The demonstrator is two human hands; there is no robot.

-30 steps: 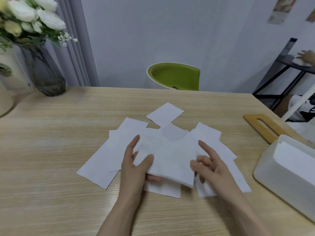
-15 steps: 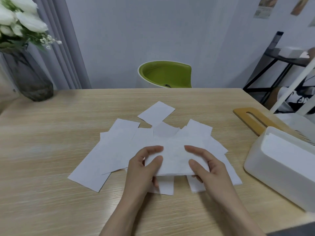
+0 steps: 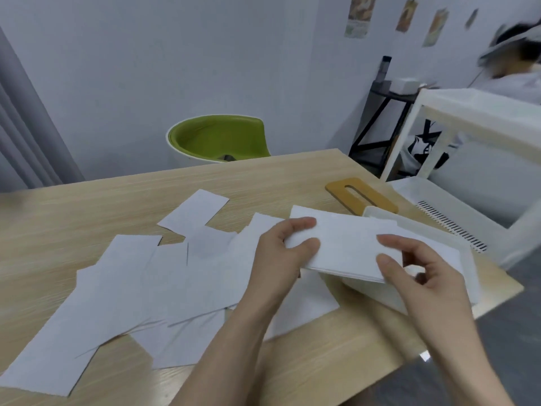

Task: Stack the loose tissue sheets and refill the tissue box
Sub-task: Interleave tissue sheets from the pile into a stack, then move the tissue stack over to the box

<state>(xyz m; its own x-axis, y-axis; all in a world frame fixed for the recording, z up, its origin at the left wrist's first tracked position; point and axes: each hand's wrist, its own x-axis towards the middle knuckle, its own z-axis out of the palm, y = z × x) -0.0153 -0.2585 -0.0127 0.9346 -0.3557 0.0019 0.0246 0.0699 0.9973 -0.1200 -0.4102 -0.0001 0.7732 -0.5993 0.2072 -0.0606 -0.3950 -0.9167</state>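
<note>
- wooden table (image 3: 87, 218) is still carrying most loose sheets (image 3: 164, 282)
- both hands, left hand (image 3: 281, 253) and right hand (image 3: 421, 276), are now pinching a small stack (image 3: 345, 247) over the tissue box (image 3: 456, 250), so refilling's starting

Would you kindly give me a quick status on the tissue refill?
Left hand and right hand both grip small tissue stack. Stack held over open tissue box. More loose sheets on table. Nothing blocking box.
</note>
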